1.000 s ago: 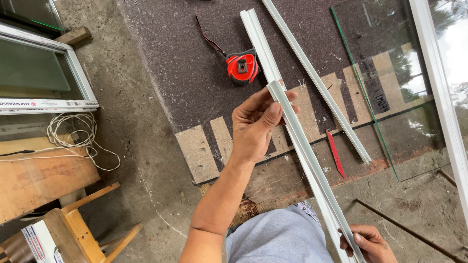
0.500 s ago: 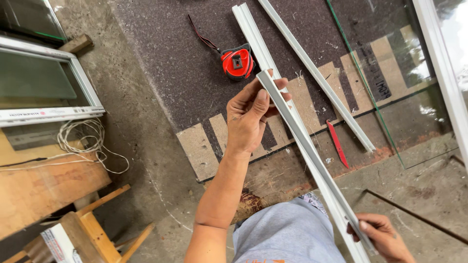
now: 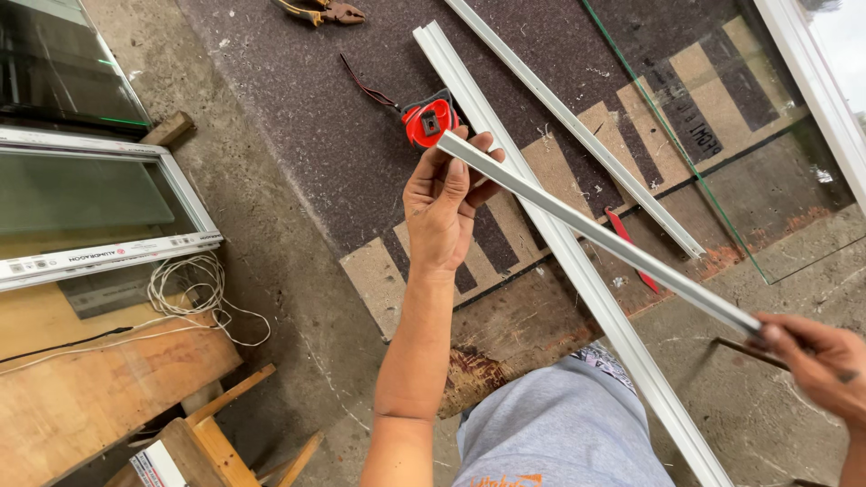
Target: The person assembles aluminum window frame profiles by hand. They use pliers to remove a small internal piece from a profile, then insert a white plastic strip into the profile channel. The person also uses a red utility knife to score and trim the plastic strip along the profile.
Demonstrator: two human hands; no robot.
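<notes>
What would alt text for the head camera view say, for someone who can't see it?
Seen from above, a person's left hand and right hand hold a thin grey metal strip by its ends, above a dark mat with a red tape measure, long white profiles and a glass pane.

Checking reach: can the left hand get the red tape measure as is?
Probably not freely. The left hand sits right beside the tape measure with nothing between them, but its fingers grip the strip, also held by the right hand.
</notes>
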